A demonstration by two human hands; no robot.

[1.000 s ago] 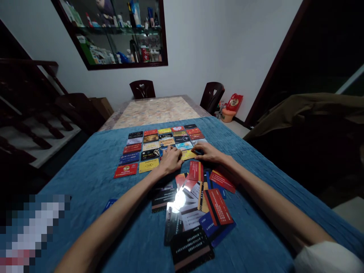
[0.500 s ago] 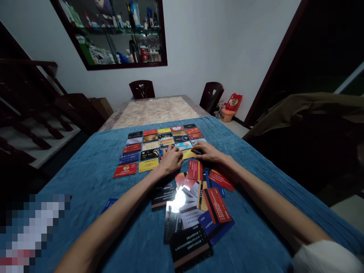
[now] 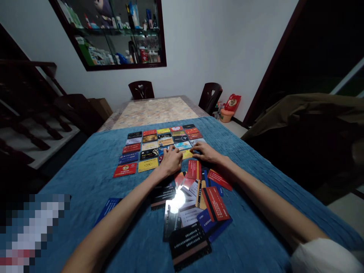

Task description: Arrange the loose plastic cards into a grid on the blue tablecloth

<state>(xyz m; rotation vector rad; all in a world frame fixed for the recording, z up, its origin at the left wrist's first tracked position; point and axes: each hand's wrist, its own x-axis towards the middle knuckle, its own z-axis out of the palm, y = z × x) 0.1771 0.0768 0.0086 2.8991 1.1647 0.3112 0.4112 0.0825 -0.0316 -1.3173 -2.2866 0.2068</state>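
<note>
A yellow card (image 3: pixel 187 154) lies in the front row of a grid of cards, between my two hands. My left hand (image 3: pixel 171 160) is curled, its fingertips at the card's left edge, and covers part of the cards beneath. From the other side, my right hand (image 3: pixel 207 152) has bent fingers touching the right edge. Left of my left hand lie another yellow card (image 3: pixel 148 164) and a red card (image 3: pixel 125 170). Nearer me is a loose, overlapping pile with a red striped card (image 3: pixel 215 204), a black card (image 3: pixel 190 247) and several others.
A blue cloth (image 3: pixel 136 235) covers the near part of the table. A blue card (image 3: pixel 108 209) lies apart, partly behind my left forearm. Chairs (image 3: pixel 210 98) stand around the table, and a brown cloth (image 3: pixel 301 113) hangs at the right. Lamp glare whitens part of the pile.
Both hands stay at the yellow card with hardly any motion. My left forearm has shifted slightly right, showing more of the separate blue card. The view has moved a little.
</note>
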